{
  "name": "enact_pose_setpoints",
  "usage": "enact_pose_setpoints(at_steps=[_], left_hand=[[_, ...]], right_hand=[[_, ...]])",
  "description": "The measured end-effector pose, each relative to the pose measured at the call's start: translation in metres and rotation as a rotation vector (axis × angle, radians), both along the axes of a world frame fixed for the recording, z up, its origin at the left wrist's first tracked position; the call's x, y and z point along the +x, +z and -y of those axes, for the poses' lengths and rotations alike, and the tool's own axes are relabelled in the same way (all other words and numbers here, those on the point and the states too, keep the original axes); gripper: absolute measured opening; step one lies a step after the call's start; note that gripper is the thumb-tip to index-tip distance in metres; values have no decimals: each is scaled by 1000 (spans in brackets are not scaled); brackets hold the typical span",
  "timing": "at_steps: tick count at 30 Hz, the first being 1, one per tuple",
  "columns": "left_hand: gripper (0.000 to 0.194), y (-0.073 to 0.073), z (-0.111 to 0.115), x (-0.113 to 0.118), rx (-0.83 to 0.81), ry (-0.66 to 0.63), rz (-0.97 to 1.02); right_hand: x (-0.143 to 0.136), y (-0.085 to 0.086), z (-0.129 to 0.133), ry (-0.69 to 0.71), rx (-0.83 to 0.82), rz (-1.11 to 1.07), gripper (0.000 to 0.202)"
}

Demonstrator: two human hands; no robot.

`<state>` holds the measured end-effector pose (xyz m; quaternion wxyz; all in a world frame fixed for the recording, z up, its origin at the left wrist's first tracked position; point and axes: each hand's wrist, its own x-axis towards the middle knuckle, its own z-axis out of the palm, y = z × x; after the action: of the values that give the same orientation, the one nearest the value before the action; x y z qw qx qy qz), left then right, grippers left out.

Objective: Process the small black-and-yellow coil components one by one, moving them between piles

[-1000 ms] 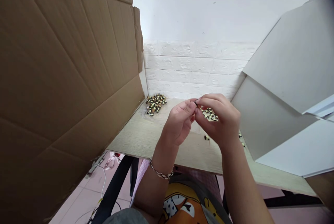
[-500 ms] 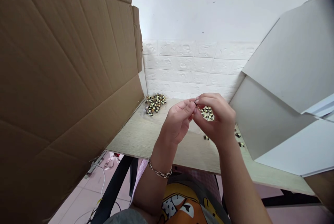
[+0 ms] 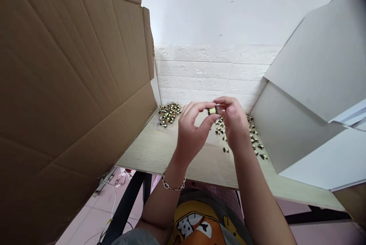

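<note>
A small transformer coil (image 3: 213, 111), with yellow tape round its middle and black pinned ends, is held up above the table. My left hand (image 3: 194, 125) pinches it from the left between thumb and forefinger. Around the coil's right end curve the fingers of my right hand (image 3: 235, 123), spread apart with the thumb off to one side; whether a fingertip touches the pins I cannot make out. Below and behind the hands, more of these coils (image 3: 219, 128) lie loose, partly covered by my right hand.
A heap of coils (image 3: 169, 114) sits on clear plastic at the table's back left. Several single coils (image 3: 260, 146) lie along the right side. Cardboard (image 3: 85, 66) walls the left, white panels (image 3: 297, 123) the right, and a white brick-pattern wall (image 3: 197, 68) the back.
The coil, earlier mostly hidden between both hands' fingertips, has been turned and now shows in my left pinch. My right hand has loosened and shifted slightly left, uncovering coils on the right.
</note>
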<state>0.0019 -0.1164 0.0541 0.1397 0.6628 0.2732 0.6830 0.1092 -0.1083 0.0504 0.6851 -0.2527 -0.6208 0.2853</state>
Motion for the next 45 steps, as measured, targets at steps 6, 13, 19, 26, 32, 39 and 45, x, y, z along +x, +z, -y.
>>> enact_pose_setpoints(at_steps=[6,13,19,26,32,39,45], left_hand=[[16,-5,1,-1,51,11,-80],[14,-5,1,-5,-14,-57,-77],[13,-7,4,-1,16,117,-129],[13,-10,3,2,79,306,-213],[14,-11,2,2,72,334,-250],[12,-12,2,5,39,224,-165],[11,-14,0,12,32,168,-42]], right_hand=[[-2,2,-8,296,-113,-93,30],[3,5,-7,398,-173,-19,29],[-5,-6,-11,349,-346,-141,34],[-16,-10,-11,352,-433,-320,36],[-17,-7,-10,277,-324,-354,34],[-14,-5,-11,250,-223,-279,36],[-17,-1,-11,181,-167,-244,36]])
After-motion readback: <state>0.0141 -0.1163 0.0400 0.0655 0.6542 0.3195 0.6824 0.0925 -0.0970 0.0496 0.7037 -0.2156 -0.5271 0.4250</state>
